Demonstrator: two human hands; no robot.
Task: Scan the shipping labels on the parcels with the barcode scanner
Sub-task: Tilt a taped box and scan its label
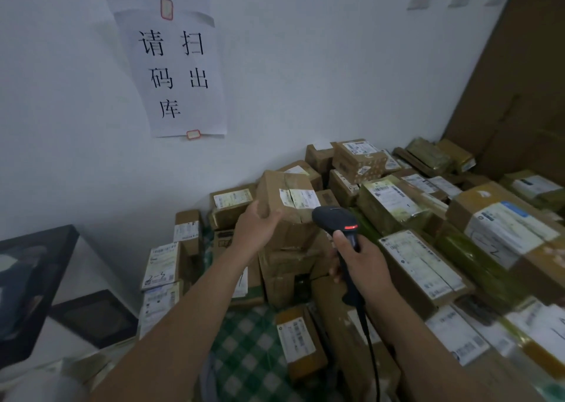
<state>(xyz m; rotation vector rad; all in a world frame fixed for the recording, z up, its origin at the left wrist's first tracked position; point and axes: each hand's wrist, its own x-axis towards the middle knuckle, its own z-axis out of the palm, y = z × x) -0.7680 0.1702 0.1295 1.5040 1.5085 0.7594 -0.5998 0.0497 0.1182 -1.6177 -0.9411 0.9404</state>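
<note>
Parcel [275, 187] of brown cardboard sits tilted in our left hand [258, 229], whose fingers and thumb grip its near left edge at the top of the heap. Its white shipping label [298, 197] faces up and toward us, just beyond the head of the barcode scanner [337, 221]. Our right hand [363, 261] is wrapped round the scanner's dark handle, and a red light [351, 227] glows on the back of its head. The head lies just right of the left hand, close to the held parcel; whether they touch we cannot tell. A black cable [371, 349] drops from the handle beneath the right wrist. Below both hands, and spreading away to the right of the right hand, more labelled parcels [422, 264] lie closely stacked. Beneath our forearms a green checked cloth [250, 349] covers the surface. Above the left hand a paper sign [180, 74] with black characters hangs on the white wall [305, 65].
</note>
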